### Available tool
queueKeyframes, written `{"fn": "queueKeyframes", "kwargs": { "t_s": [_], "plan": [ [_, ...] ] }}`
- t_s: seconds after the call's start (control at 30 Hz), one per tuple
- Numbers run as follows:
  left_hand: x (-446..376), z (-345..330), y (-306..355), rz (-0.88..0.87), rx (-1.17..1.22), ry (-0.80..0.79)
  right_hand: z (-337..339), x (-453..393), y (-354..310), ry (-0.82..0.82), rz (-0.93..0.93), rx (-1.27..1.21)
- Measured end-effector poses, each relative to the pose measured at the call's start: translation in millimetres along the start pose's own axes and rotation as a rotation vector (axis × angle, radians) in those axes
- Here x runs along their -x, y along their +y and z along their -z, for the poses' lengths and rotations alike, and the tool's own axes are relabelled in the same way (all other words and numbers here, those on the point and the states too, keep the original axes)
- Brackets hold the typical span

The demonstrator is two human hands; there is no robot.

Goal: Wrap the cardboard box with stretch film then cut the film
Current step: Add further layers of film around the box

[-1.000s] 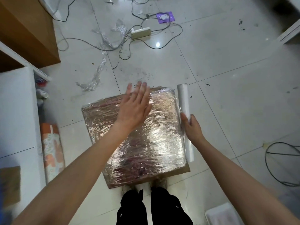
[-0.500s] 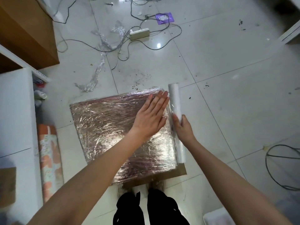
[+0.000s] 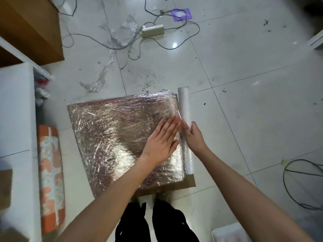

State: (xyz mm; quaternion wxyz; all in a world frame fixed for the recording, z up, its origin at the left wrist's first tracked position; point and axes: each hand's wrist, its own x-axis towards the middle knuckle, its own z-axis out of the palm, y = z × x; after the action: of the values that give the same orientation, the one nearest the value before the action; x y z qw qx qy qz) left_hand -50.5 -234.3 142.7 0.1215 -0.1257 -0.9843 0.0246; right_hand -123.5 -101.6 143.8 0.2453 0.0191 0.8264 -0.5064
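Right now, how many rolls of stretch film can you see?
1. The roll lies along the right edge of the wrapped box, gripped by the right hand. Others may be out of view.

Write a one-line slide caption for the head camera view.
Left hand flat on the film-wrapped cardboard box, right hand gripping the stretch film roll at its right edge.

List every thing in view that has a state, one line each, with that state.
cardboard box: on the floor, top covered in stretch film, bare flap showing at the near right corner.
film roll: lying along the box's right edge, film not cut.
left hand: flat, fingers straight, pressing the film on the box.
right hand: gripping the film roll.
power strip: on the floor, cables attached.
film scraps: loose, crumpled on the floor.
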Motion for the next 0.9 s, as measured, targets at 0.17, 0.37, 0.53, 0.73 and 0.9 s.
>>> {"fn": "queueKeyframes", "kwargs": {
  "t_s": [0.17,0.37,0.53,0.73,0.9],
  "plan": [
    [-11,1,-1,0.025,0.026,0.017,5,-5,-5,0.028,0.009,-0.031],
    [32,-9,19,-0.123,0.058,-0.081,-3,-10,0,-0.007,0.006,0.027],
    [24,-6,27,-0.113,0.084,-0.048,0,-9,4,0.019,-0.026,0.006],
    [65,-19,41,-0.394,0.091,-0.112,-4,-13,-4,0.002,0.023,0.104],
    [65,-25,48,-0.408,0.065,-0.146,-7,-14,1,0.026,0.011,0.1]
  ]
}}
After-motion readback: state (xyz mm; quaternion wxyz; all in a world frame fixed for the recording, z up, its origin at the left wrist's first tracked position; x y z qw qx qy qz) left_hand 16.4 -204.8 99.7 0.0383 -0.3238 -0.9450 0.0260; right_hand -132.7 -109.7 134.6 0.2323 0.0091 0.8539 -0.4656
